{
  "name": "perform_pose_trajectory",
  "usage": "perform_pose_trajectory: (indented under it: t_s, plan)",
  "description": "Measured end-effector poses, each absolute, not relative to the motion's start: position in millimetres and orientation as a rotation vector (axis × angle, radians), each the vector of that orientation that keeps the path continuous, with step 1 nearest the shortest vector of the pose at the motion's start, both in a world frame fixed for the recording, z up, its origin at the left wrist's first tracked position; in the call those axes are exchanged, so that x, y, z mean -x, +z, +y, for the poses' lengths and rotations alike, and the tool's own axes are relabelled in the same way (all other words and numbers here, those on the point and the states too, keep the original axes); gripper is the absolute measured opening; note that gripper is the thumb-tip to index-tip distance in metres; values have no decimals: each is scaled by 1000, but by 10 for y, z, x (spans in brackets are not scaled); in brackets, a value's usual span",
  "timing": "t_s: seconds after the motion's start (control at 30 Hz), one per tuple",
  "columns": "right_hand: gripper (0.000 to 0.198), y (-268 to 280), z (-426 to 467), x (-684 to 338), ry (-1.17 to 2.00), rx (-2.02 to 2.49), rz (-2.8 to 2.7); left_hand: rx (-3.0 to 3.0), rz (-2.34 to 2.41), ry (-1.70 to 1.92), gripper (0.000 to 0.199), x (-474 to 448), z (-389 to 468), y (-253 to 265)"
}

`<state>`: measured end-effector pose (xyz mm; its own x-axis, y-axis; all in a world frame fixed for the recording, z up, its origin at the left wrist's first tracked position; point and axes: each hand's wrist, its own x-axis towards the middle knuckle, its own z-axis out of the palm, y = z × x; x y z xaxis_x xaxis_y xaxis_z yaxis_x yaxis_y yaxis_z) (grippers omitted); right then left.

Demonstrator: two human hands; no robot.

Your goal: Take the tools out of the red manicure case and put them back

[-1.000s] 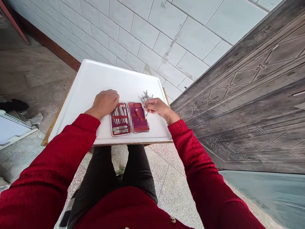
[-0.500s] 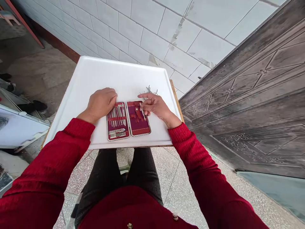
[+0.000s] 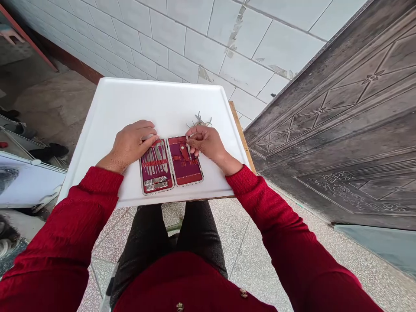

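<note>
An open manicure case [image 3: 190, 177] with a maroon lining lies flat on a white tabletop. Its left half holds several slim metal tools [image 3: 154, 160] under a red strap and two nail clippers [image 3: 156, 183] below. In the right half sits a red piece with a round stud [image 3: 183, 151], among small red loops. My left hand [image 3: 131, 141] lies at the upper left edge of the case, thumb apart from the fingers, holding nothing. Over the right half, my right hand [image 3: 204, 143] pinches a slim metal manicure tool [image 3: 189, 149], pointed down at the loops; its exact kind is unclear.
Several metal tools [image 3: 201, 118] lie in a loose pile behind my right hand. The white tabletop [image 3: 146, 99] has a raised rim, with a wooden edge [image 3: 240, 130] showing at right. A tiled wall [image 3: 195, 47] stands behind, and a dark carved panel [image 3: 341, 117] at right.
The slim tool in my right hand now stands more upright over the loops. My left hand's fingers have spread a little. The whole view has shifted slightly.
</note>
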<state>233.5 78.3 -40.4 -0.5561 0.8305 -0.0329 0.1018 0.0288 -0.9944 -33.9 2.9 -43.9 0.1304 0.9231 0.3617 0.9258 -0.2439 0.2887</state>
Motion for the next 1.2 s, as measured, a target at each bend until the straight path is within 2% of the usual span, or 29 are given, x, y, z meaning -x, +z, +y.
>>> perform_pose_trajectory:
  t_s: [0.2,0.33,0.57,0.63,1.2]
  plan:
    - [18,-410,777,-2335,1562,1010,-1702,2459,-1858,-794,40,364,39,-447]
    - [8,-423,757,-2320,1474,1058,-1744,2483,-1846,-815,42,362,32,-443]
    - [11,-383,716,-2338,878,1111,-2068,2481,-1855,-819,43,328,12,-423]
    - [13,-358,699,-2343,795,1149,-2134,2481,-1846,-816,43,325,12,-423]
    - [14,-243,584,-2347,744,1239,-2287,2444,-1847,-797,43,287,-21,-389]
